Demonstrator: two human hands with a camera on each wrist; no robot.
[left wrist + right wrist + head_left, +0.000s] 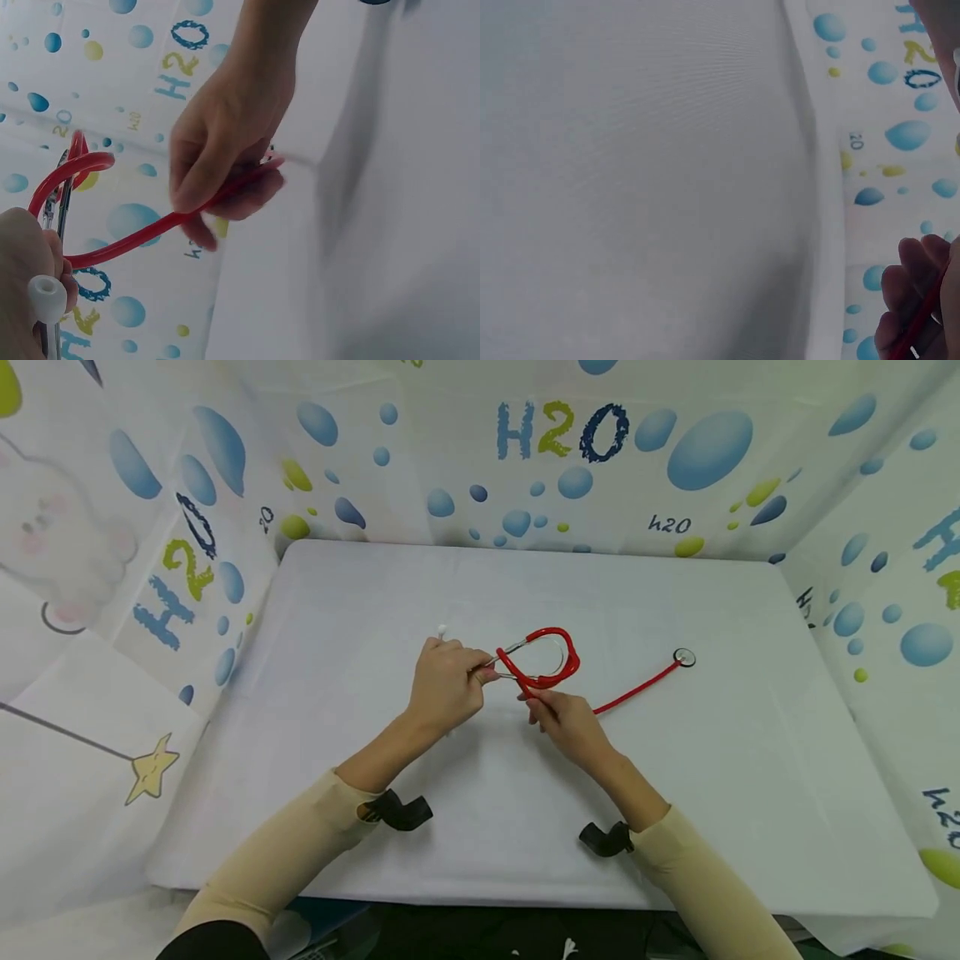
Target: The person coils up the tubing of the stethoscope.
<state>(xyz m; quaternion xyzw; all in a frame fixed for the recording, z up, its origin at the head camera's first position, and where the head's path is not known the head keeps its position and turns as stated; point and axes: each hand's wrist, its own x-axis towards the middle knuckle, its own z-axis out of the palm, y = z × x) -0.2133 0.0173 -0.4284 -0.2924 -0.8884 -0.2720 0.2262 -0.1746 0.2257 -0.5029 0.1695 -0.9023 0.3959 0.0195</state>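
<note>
A stethoscope with red tubing is held above the white table. My left hand grips its metal ear tubes, and a white ear tip sticks out beyond the knuckles. Past that hand the tubing curls in a red loop. My right hand pinches the tube just below the loop. From there the tube runs right to the round chest piece. In the left wrist view, an ear tip stands beside my left hand, and the right fingers wrap the tube.
A white cloth covers the table. Behind and at both sides hang white curtains printed with blue and green drops. Black curved pieces are attached near both wrists. Dark items lie below the table's front edge.
</note>
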